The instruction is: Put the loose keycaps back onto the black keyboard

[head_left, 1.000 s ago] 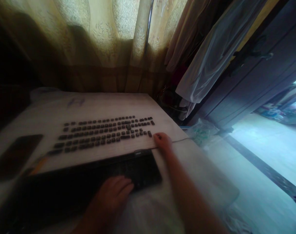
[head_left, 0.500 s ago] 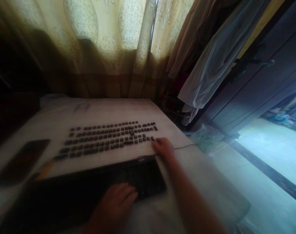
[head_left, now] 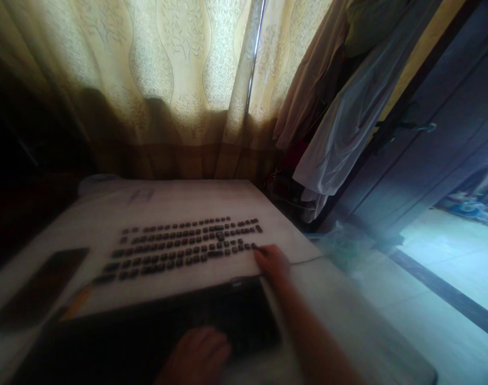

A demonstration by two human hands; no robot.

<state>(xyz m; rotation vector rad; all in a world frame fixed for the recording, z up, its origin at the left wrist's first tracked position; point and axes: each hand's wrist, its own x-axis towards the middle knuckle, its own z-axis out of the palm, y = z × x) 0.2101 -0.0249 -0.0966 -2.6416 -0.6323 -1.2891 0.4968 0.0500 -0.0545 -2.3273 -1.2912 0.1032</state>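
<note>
Several rows of loose black keycaps (head_left: 180,247) lie spread on the white-covered table. Nearer to me is a black keyboard base (head_left: 244,315), its surface dark and blurred. My left hand (head_left: 201,350) lies flat on it, fingers stretched out and holding nothing. At the right end of the nearest keycap row is my right hand (head_left: 273,262), thumb and finger closed at a small dark keycap (head_left: 262,249). Blur hides the exact contact there.
To the left lies a dark flat rectangular object (head_left: 41,286), near a thin tool with a yellow part (head_left: 76,303). A cable (head_left: 308,261) crosses the table's right edge. Behind are patterned curtains (head_left: 188,69); hanging cloth (head_left: 336,139), a door (head_left: 420,144) and a plastic bag (head_left: 344,248) are on the right.
The whole scene sits lower in the picture, as my head has tilted up slightly. Both hands stay at nearly the same places on the table.
</note>
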